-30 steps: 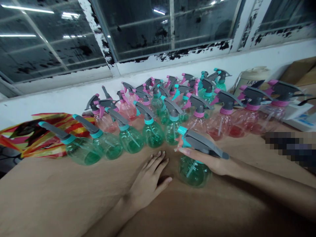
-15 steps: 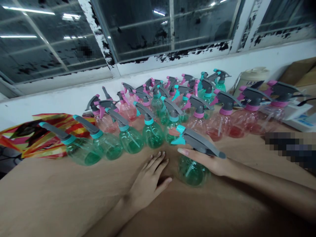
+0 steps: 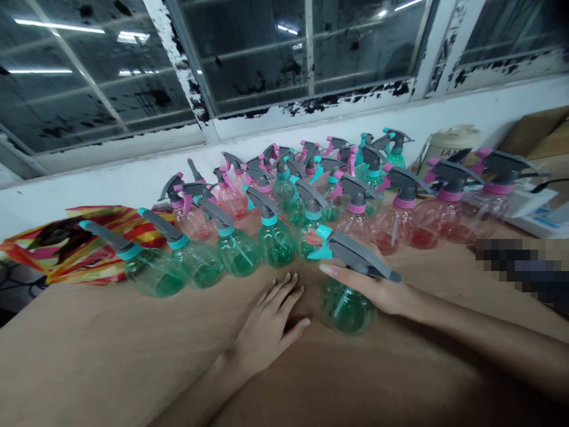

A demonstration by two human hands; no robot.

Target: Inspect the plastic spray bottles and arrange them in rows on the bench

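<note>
My right hand point(image 3: 377, 287) is wrapped round the neck of a green spray bottle point(image 3: 347, 311), just under its grey and turquoise trigger head. The bottle stands upright at the front, and part of its neck is hidden by my fingers. Flat on the wooden table point(image 3: 133, 356) lies my left hand point(image 3: 267, 329), fingers stretched out, holding nothing. Just beyond its fingertips is another green spray bottle point(image 3: 276, 243) in a row of similar ones. Pink spray bottles point(image 3: 393, 231) with grey and pink heads continue that row to the right.
Several more pink and green spray bottles crowd behind the front row, towards the windowed wall. A colourful striped plastic bag point(image 3: 106, 237) lies at the left. At the right back are a cream container point(image 3: 451, 142), a cardboard box point(image 3: 542, 133) and a white device point(image 3: 540, 207).
The view has shifted very slightly. Both hands and the held spray bottle stay in nearly the same places.
</note>
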